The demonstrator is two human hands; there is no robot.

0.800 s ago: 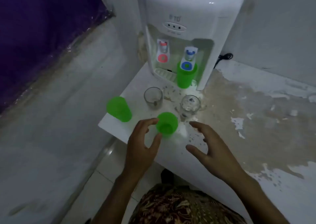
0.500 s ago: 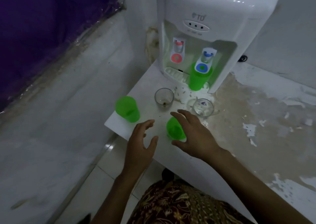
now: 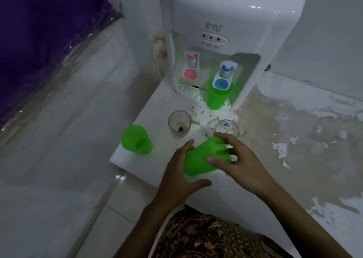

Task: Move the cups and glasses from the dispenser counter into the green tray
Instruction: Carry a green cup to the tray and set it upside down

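Dispenser (image 3: 225,31): white, at the back of the desk (image 3: 157,171); one green cup (image 3: 218,96) stands under its blue tap.
Green tray: not in view, so nothing can be judged as delivered.
Left green cup (image 3: 136,139): upright near the desk's left edge, untouched.
Tilted green cup (image 3: 202,157): lifted and tipped, gripped by the right hand (image 3: 239,163), fingers wrapped over it.
Left hand (image 3: 180,177): open, fingers spread, beside the tilted cup's base; contact cannot be told.
Brown-stained glass (image 3: 179,123) and clear glass (image 3: 226,128): on the desk.
Progress: early; five vessels left.
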